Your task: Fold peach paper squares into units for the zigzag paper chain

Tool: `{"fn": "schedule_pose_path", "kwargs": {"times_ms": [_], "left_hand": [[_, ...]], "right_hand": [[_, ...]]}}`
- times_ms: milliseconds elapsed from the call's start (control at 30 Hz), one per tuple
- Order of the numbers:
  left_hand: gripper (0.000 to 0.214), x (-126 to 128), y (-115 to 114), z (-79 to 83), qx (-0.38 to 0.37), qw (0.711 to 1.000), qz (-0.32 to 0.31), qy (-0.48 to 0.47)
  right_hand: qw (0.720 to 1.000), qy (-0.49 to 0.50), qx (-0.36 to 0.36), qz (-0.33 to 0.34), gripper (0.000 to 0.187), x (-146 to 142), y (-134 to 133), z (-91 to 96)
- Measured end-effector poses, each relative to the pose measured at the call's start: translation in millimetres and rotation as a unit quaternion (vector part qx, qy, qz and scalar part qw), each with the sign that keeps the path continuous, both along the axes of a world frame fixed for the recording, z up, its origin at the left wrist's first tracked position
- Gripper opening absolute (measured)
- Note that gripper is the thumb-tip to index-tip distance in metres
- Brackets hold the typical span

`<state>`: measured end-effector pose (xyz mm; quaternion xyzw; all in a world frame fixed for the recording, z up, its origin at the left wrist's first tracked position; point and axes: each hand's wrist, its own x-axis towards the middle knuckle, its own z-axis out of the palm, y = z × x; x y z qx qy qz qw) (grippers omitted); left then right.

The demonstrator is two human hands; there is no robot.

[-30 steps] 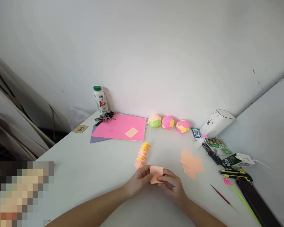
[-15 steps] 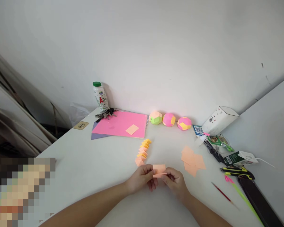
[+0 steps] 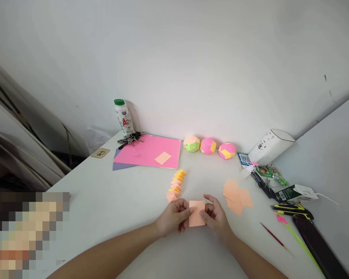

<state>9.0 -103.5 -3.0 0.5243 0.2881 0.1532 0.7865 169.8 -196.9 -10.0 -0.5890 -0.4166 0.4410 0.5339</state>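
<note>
A small orange paper square (image 3: 197,213) is held between both hands just above the white table (image 3: 110,201). My left hand (image 3: 173,217) pinches its left edge with curled fingers. My right hand (image 3: 215,217) pinches its right edge, one finger raised. A row of several folded orange and yellow paper pieces (image 3: 176,186) lies just beyond my left hand. A loose pile of orange paper squares (image 3: 237,197) lies to the right of my right hand.
At the back stand a pink notebook (image 3: 148,151) with an orange square on it, keys (image 3: 129,139), a bottle (image 3: 123,117), three paper balls (image 3: 208,146) and a white box (image 3: 270,147). Cutters, pens and a carton (image 3: 293,197) crowd the right edge.
The paper was folded flat half a second ago; now it is opened out into a square facing up. The hands stay in the same spot.
</note>
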Motion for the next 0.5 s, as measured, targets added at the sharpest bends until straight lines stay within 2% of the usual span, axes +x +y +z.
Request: {"fn": "schedule_pose_path", "kwargs": {"times_ms": [100, 233, 367, 500], "left_hand": [[0.041, 0.2, -0.7, -0.4, 0.012, 1.000, 0.014, -0.004], [0.047, 0.5, -2.8, 5.4, 0.023, 0.999, 0.033, -0.013], [0.048, -1.2, -3.6, 11.7, 0.048, 0.999, -0.013, -0.009], [0.038, -2.3, -2.4, 7.9, 0.046, 0.998, -0.040, -0.004]], "right_hand": [[1.000, -0.011, -0.012, 0.024, 0.020, 3.0, 1.4, -1.5], [1.000, 0.010, 0.026, -0.006, 0.015, 4.9, 2.0, -4.3], [0.995, -0.013, 0.088, 0.041, 0.012, 6.6, 2.5, -4.2], [0.990, -0.037, 0.118, 0.066, 0.007, 5.3, 3.0, -1.5]]}}
